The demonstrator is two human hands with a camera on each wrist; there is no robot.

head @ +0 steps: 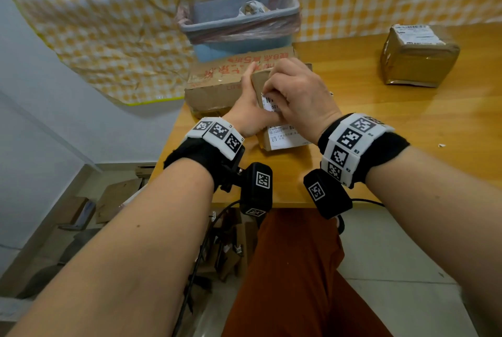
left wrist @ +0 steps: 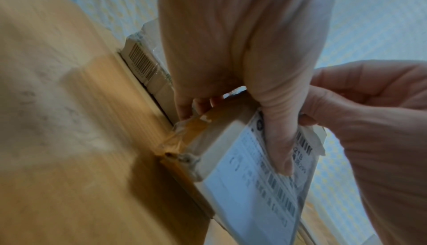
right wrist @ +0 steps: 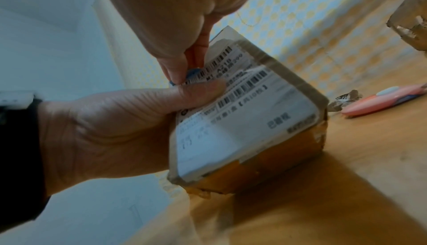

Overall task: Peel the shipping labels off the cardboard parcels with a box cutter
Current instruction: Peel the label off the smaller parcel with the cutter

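A small cardboard parcel (head: 260, 81) stands tilted on one edge on the wooden table (head: 407, 133). A white shipping label (right wrist: 242, 126) covers its near face. My left hand (head: 251, 108) grips the parcel from the left, thumb (right wrist: 198, 92) pressed on the label. My right hand (head: 267, 92) pinches the label's upper corner (right wrist: 196, 77) between thumb and fingertip. The pink box cutter (right wrist: 383, 101) lies loose on the table to the right of the parcel, in neither hand; in the head view it is hidden behind my right hand.
A larger worn cardboard box (head: 214, 87) lies just behind the parcel, with a lined blue bin (head: 241, 21) behind it. Another taped parcel with a label (head: 418, 57) sits at the table's far right. Torn paper scraps (right wrist: 342, 101) lie by the cutter. Cardboard pieces (head: 119, 198) litter the floor at left.
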